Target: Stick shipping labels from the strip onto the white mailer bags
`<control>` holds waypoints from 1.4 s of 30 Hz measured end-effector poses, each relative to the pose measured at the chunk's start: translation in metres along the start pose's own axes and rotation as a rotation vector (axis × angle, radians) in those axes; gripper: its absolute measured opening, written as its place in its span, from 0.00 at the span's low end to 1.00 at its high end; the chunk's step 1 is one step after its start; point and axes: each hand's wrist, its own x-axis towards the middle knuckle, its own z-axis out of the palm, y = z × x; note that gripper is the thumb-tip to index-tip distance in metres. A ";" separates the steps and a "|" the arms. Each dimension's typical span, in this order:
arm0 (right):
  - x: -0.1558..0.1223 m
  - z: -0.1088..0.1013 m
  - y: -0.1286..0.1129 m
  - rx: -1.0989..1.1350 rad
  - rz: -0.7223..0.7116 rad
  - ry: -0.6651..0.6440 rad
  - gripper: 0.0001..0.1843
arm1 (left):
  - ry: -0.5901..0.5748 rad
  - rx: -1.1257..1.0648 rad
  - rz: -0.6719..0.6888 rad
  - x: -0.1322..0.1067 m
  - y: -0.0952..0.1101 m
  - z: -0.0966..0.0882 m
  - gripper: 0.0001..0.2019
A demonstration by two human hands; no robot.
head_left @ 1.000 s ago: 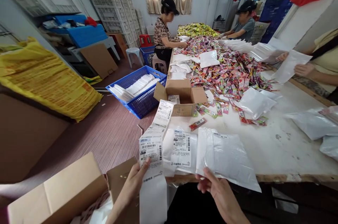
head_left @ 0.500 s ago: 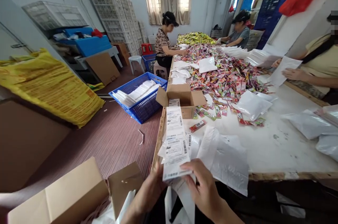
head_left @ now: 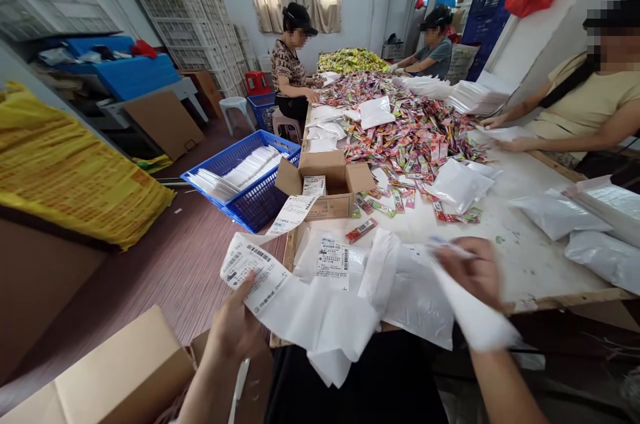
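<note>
My left hand pinches a long strip of printed shipping labels between thumb and fingers. One end of the strip runs up into a small open cardboard box, while its white backing sags over the table edge. Out to the right, my right hand, smeared by motion, grips a white paper strip that hangs over the wrist. White plastic mailer bags lie on the table between my hands, one with a printed label on it. A small red packet lies just beyond them.
A heap of colourful packets covers the middle of the table. Filled white bags lie to the right. Left stand a blue basket of white packages and a large carton. Three co-workers sit around the table.
My hands have moved apart, the left one leftward with the label strip and the right one rightward with a white paper strip. The label strip now bends to the left. The view has shifted right.
</note>
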 end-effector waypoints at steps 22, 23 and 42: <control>0.044 0.098 0.083 -0.663 0.236 -1.130 0.53 | -0.385 0.364 -0.079 0.013 -0.067 -0.038 0.26; 0.042 0.104 0.084 -0.637 0.254 -1.139 0.51 | -0.376 0.336 -0.081 0.011 -0.068 -0.039 0.24; 0.030 0.123 0.072 -0.341 0.376 -1.103 0.24 | -0.271 0.087 -0.187 0.008 -0.054 -0.036 0.19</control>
